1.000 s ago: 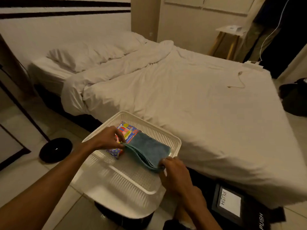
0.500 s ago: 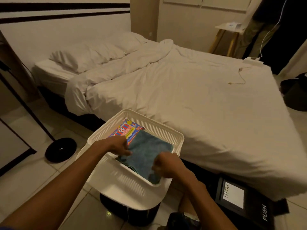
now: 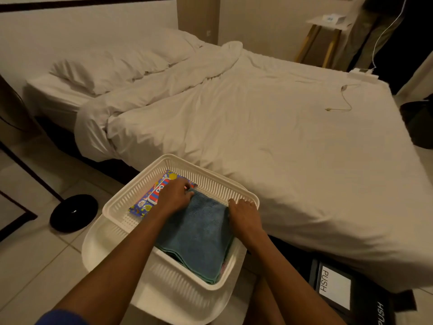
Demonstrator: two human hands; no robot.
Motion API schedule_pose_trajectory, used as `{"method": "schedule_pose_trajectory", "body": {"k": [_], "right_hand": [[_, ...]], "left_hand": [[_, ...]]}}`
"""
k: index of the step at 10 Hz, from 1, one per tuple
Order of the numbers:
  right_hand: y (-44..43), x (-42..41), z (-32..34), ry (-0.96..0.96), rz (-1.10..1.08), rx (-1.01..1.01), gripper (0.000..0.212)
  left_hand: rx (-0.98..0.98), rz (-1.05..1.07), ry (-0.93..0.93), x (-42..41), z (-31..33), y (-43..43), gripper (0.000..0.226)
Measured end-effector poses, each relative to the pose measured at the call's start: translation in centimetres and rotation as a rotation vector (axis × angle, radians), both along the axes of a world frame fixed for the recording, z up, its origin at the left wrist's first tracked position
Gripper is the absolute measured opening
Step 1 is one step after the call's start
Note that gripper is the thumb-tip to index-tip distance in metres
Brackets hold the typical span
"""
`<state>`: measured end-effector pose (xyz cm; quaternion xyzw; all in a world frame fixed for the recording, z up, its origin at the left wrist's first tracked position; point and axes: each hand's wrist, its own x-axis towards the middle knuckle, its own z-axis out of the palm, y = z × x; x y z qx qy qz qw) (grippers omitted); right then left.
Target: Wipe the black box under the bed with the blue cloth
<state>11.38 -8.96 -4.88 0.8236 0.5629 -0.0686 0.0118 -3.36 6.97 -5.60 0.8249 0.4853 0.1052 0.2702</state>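
- A wide bed with a rumpled white duvet (image 3: 269,127) is filling most of the view, and two white pillows (image 3: 112,66) are lying at its head.
- A white slotted plastic basket (image 3: 131,200) is sitting on a white stand just in front of the bed's near edge, between the person and the mattress.
- A round black disc (image 3: 73,212) is resting on the tiled floor to the left of the basket, well apart from it.
- A thin cable (image 3: 343,99) is lying on the duvet near the far right corner.
- One folded blue microfibre cloth (image 3: 199,235) is lying inside the basket, its layered edges showing at the near end; it is looking soft and napped.
- One colourful printed packet (image 3: 152,198) is lying beside the cloth in the basket, partly under the left hand.
- The left hand (image 3: 174,195) is resting with curled fingers on the cloth's far left corner; I cannot tell whether it is gripping.
- The right hand (image 3: 243,216) is pressing against the cloth's right edge at the basket wall; its grasp is hidden.
- One black box with white "PUSH" labels (image 3: 351,296) is sticking out from under the bed at lower right, beside the right forearm.
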Motion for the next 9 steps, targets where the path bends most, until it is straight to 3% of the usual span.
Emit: {"method": "schedule_pose_trajectory", "body": {"k": [2, 4, 5, 6, 7, 8, 9], "right_hand": [[0.8, 0.7, 0.3, -0.008, 0.017, -0.058, 0.022], [1.1, 2.5, 2.8, -0.144, -0.01, 0.007, 0.02], [0.8, 2.6, 3.1, -0.162, -0.012, 0.019, 0.018], [0.0, 1.7, 3.0, -0.134, 0.005, 0.078, 0.024], [-0.9, 0.6, 2.6, -0.114, 0.06, 0.02, 0.024], [-2.1, -0.1, 2.9, -0.044, 0.066, -0.073, 0.026], [-3.2, 0.3, 4.0, 0.129, -0.028, 0.064, 0.04]], "left_hand": [[-0.081, -0.118, 0.047, 0.5, 0.1, 2.0, 0.02], [-0.02, -0.059, -0.132, 2.0, -0.1, 1.9, 0.011], [0.034, -0.041, -0.185, 2.5, 0.0, 0.4, 0.022], [0.212, -0.091, -0.139, 2.1, -0.1, -2.2, 0.029], [0.319, -0.299, 0.077, 0.6, -1.3, -4.1, 0.028], [0.268, -0.481, 0.213, -1.3, -1.9, -4.9, 0.042], [0.223, -0.519, 0.2, -1.4, -0.5, -4.9, 0.051]]}}
